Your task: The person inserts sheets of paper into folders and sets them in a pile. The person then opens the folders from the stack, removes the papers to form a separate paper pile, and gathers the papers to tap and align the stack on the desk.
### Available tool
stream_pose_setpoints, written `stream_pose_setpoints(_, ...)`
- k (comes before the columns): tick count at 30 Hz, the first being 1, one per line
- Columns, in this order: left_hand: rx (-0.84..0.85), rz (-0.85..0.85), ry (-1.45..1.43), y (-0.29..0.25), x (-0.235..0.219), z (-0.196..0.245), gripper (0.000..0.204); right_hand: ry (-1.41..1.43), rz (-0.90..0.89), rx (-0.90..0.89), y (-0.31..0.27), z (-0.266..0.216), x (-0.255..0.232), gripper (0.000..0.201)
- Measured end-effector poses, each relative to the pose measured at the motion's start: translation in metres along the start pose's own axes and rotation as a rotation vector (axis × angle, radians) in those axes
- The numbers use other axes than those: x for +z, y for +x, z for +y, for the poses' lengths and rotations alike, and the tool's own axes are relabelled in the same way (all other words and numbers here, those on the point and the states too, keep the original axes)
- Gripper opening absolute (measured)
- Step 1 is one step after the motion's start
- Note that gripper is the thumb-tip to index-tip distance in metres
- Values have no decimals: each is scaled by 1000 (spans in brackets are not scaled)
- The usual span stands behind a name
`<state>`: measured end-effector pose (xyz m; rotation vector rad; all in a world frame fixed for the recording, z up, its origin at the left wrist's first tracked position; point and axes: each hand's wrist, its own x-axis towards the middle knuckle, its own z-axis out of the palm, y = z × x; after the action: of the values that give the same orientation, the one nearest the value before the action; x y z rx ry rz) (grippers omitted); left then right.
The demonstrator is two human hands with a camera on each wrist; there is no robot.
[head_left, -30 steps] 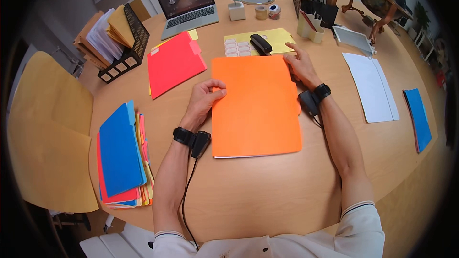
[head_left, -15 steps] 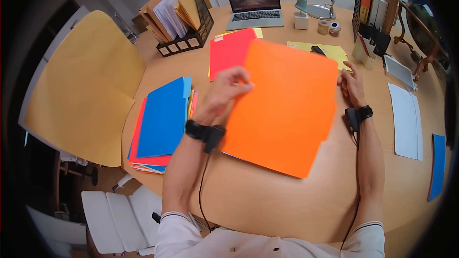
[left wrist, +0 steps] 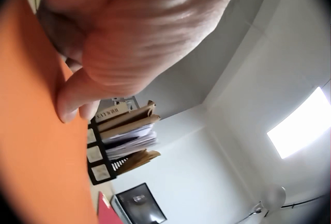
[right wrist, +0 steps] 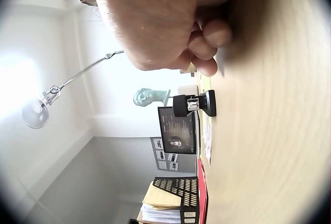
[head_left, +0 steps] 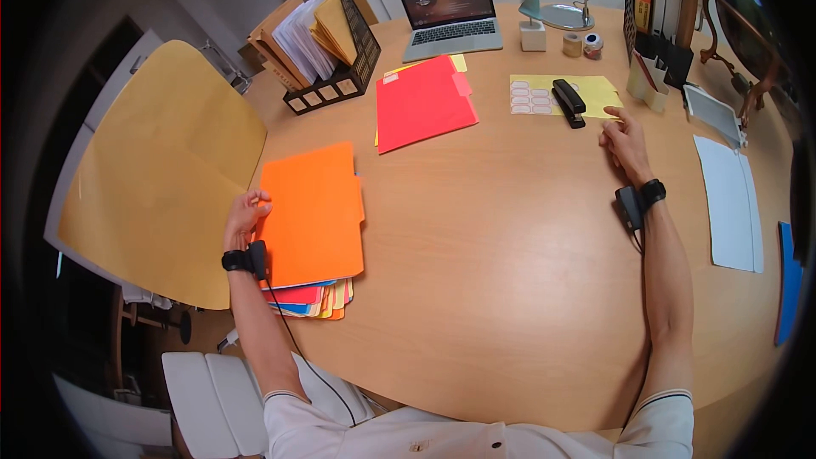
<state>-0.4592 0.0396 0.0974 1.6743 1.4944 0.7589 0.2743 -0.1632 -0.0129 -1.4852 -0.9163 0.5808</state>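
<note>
An orange file folder [head_left: 310, 212] lies on top of a stack of coloured folders [head_left: 321, 299] at the table's left. My left hand [head_left: 246, 214] is at its left edge, fingers loosely bent; a fingertip [left wrist: 67, 111] touches the orange surface in the left wrist view. My right hand [head_left: 627, 146] rests on the table with loosely curled fingers [right wrist: 200, 45] and holds nothing. Its index finger reaches the edge of a yellow folder [head_left: 599, 89]. On that folder stand a black stapler [head_left: 568, 104] and a sheet of labels [head_left: 530, 99].
A red folder [head_left: 425, 106] lies near the laptop [head_left: 450, 17]. Behind the stack stands a black file rack [head_left: 340, 89] with papers. White sheets [head_left: 729, 204] and a blue folder [head_left: 789, 285] lie at the right. A yellowish panel [head_left: 161, 178] borders the table's left side.
My left hand has carried the orange folder from the table's middle leftward onto the stack, covering the blue folder there. My right hand has left the folder and stays at the right.
</note>
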Motion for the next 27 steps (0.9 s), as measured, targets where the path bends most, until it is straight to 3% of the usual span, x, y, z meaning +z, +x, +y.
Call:
stream_pose_setpoints(1, -1, -1, -1, -2, -2, -1, 19, -6, 0, -3, 0, 0, 0, 42)
stream_pose_setpoints(3, -156, -13, 148, -2, -5, -2, 19, -17, 2, -6, 0, 0, -1, 42)
stream_pose_setpoints(7, -57, -53, 239, 20, -7, -14, 22, -35, -4, -11, 2, 2, -1, 39)
stream_pose_setpoints(9, -91, 162, 768, 20, 19, 16, 24, -38, 0, -12, 2, 1, -1, 39)
stream_pose_setpoints(10, -88, 159, 767, 26, 30, 25, 24, -39, -1, -14, 1, 1, -1, 39)
stream_pose_setpoints(12, 171, 93, 616, 38, 53, 43, 41, -43, 0, -17, 0, -1, 0, 39)
stream_pose_setpoints(13, 173, 90, 613, 41, 70, 55, 41, -45, -4, -15, 0, -1, 0, 38)
stream_pose_setpoints(15, 368, -8, 638, 42, 109, 88, 57, -50, 0, -15, -1, -2, 0, 38)
stream_pose_setpoints(20, 304, -179, 600, 32, 207, 176, 65, -40, 5, -2, -3, -6, 0, 37)
stream_pose_setpoints(24, 403, -215, 600, 71, 261, 154, 63, -24, 1, -18, -3, -5, -3, 36)
stream_pose_setpoints(26, 434, -29, 453, 82, 278, 124, 60, -2, -27, -19, -3, -3, -3, 36)
stream_pose_setpoints(27, 431, -26, 459, 82, 278, 116, 60, 4, -30, -18, -1, -2, -2, 36)
